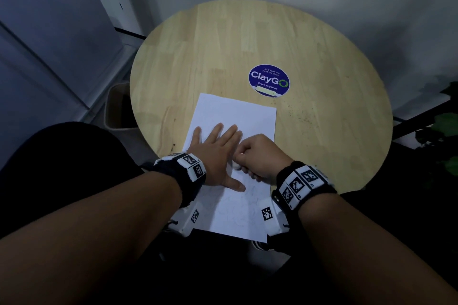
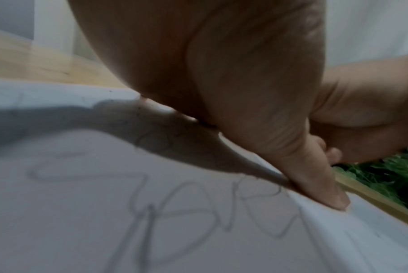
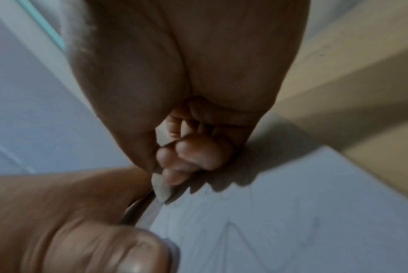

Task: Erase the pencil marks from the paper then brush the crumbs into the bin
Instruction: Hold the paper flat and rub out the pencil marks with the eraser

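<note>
A white sheet of paper [image 1: 235, 116] lies on the round wooden table [image 1: 247, 39], its near end past the table's edge. Grey pencil scribbles [image 2: 165, 212] cover its near half. My left hand [image 1: 218, 148] lies flat on the paper with fingers spread, thumb [image 2: 324, 186] pressing the sheet. My right hand [image 1: 257, 156] is curled round a small white eraser [image 3: 162, 190], whose tip touches the paper just right of the left hand. The eraser [image 1: 236, 166] shows as a pale bit under the right fist in the head view.
A beige bin [image 1: 116, 109] stands on the floor left of the table. A round blue sticker [image 1: 269, 80] sits beyond the paper. Dark crumbs [image 1: 304, 116] speckle the wood right of the sheet. Green plant leaves [image 1: 446, 126] are at the far right.
</note>
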Demonstrator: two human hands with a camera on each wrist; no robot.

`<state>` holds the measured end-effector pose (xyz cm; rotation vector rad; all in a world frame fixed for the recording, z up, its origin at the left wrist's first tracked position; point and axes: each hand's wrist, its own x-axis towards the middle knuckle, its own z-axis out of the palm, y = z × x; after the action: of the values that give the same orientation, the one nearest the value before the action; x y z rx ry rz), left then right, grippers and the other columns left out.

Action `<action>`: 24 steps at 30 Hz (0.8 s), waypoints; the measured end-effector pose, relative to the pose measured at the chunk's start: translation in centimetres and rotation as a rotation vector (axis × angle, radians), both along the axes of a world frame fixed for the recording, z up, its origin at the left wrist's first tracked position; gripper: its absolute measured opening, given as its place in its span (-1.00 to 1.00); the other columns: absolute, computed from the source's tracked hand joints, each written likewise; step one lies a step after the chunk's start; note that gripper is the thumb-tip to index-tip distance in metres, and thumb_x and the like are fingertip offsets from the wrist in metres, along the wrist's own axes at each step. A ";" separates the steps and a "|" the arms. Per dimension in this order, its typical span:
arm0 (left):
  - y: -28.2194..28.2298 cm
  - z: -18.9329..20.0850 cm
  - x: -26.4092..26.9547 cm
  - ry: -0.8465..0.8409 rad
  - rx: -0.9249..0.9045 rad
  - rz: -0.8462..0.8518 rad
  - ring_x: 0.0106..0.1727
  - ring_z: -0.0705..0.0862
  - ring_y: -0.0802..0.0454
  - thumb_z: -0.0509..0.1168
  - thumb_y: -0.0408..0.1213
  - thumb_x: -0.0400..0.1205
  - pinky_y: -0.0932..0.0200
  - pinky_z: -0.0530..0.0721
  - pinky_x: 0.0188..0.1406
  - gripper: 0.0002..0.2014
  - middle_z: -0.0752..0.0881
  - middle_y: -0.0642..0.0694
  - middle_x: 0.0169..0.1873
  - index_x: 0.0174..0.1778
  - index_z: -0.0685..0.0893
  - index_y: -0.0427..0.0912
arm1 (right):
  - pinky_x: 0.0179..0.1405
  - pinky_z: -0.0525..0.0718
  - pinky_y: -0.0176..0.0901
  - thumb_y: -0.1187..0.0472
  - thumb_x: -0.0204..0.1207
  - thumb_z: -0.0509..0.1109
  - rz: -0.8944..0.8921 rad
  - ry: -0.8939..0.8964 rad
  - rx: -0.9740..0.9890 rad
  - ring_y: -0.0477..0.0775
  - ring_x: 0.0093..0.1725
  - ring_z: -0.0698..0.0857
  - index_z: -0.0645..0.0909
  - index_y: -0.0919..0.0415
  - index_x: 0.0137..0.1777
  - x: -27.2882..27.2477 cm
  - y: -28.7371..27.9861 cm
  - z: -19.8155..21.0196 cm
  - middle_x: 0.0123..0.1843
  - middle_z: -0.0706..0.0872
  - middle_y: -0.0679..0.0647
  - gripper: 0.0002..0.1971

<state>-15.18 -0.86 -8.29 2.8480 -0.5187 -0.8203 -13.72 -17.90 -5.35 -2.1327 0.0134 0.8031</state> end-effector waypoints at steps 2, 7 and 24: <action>0.6 0.3 0.3 -0.022 -0.016 0.000 0.85 -0.37 -0.08 0.30 0.69 0.38 -0.57 -0.23 0.73 0.33 -0.36 0.10 0.84 0.86 -0.29 0.14 | -0.50 0.56 -0.08 0.32 0.68 0.37 -0.123 0.038 0.112 0.15 -0.49 0.59 0.75 0.38 -0.13 0.0 -0.7 -0.3 -0.39 0.78 0.17 -0.81; 2.7 0.4 0.8 -0.007 0.028 0.004 0.83 -0.43 -0.14 0.28 0.72 0.34 -0.72 -0.30 0.60 0.25 -0.42 0.16 0.81 0.79 -0.30 0.42 | -0.45 0.61 -0.02 0.23 0.80 0.40 -0.268 0.100 0.241 0.16 -0.46 0.60 0.66 0.32 -0.03 -0.6 -1.6 -0.8 -0.32 0.72 0.26 -0.81; 3.0 -0.8 0.0 -0.009 0.031 -0.042 0.80 -0.52 -0.15 0.24 0.80 0.23 -0.77 -0.30 0.56 0.38 -0.47 0.18 0.79 0.78 -0.43 0.33 | -0.25 0.68 -0.18 0.26 0.54 0.49 0.253 -0.165 -0.194 -0.17 -0.30 0.79 0.80 0.05 -0.21 -1.0 0.7 0.8 -0.32 0.85 -0.10 -0.86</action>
<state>-15.16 2.18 -9.07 2.8798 -0.5735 -0.8300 -14.72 -17.20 -4.52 -2.4117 -0.2803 0.7936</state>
